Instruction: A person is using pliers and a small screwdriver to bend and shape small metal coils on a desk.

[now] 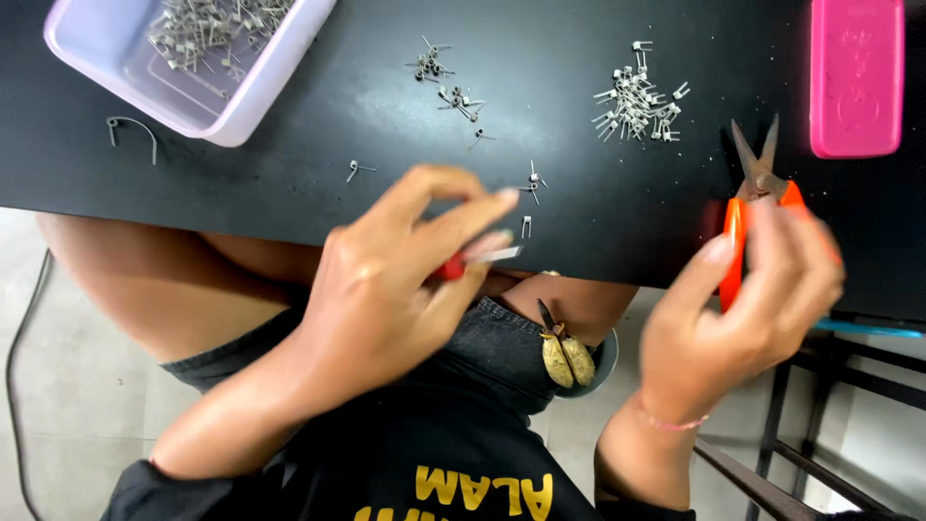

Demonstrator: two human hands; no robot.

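Right now your left hand is clenched around a slim red-handled tool, pinched between thumb and fingertips over the near edge of the bench. Its long axis runs nearly level across the view, with the flat metal tip pointing toward your right hand; the tip is blurred, so its exact shape is hard to tell. Your right hand grasps a pair of orange-handled snips, fingers wrapped round the smooth plastic handles. The snips stand with their long axis running away from you, and the two short, pointed metal blades are spread in a narrow V aimed at the far side of the bench.

Just beyond the left fingertips, small bent wire pieces lie scattered on the matte black surface. Farther out, a tidier heap of wire coils sits near the snips' points. A pale lilac plastic tray at the far left corner holds many more of them. A glossy pink rectangular case lies beyond your right hand.
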